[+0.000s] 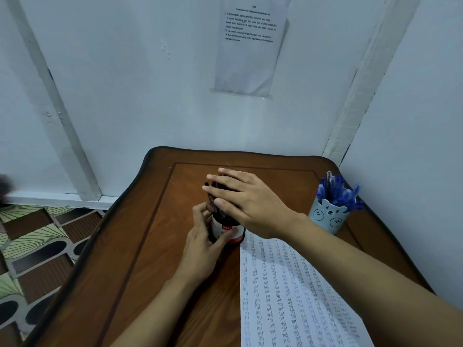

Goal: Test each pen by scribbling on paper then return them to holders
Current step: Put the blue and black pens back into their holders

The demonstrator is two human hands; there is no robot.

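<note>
Both bear cup and dark holder look full; testing seems nearly done. Left hand curls round that holder; right hand, fingers straight, presses the black pens atop it.

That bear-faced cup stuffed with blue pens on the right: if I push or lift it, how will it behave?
Probably top-heavy: the blue pens stand well above the bear cup and fan rightward, so a high push may tip it. It sits near the table edge, so a slide could drop it. Its smooth wall may be slippery.
</note>
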